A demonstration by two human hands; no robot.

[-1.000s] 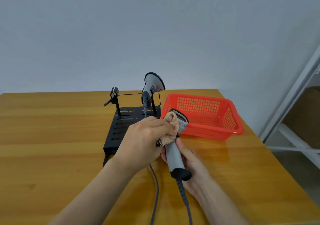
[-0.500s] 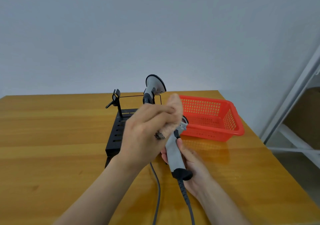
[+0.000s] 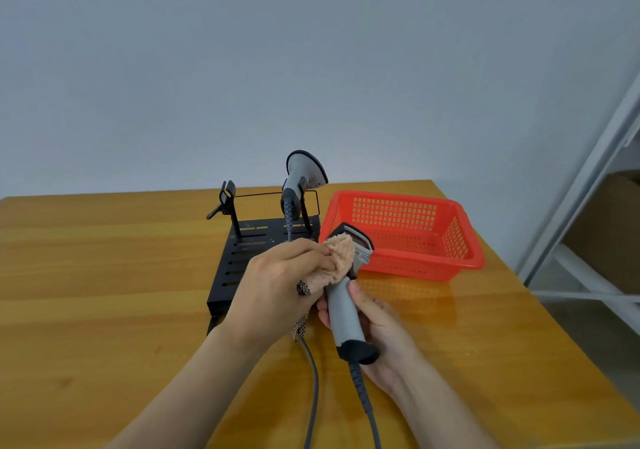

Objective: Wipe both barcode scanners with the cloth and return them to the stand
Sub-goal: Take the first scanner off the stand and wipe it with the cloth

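Centrally, the right hand (image 3: 381, 331) grips a grey scanner (image 3: 343, 313) by its handle above the wooden table (image 3: 104, 310), while the left hand (image 3: 277, 289) bunches a peach cloth (image 3: 341, 258) against its head. Behind, a black stand (image 3: 242, 251) holds a second scanner (image 3: 304, 175) upright; a red basket (image 3: 464, 241) sits just beside it.

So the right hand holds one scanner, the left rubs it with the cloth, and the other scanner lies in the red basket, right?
Not quite. The head view shows the other scanner perched on the black stand, not in the red basket. The rest holds.
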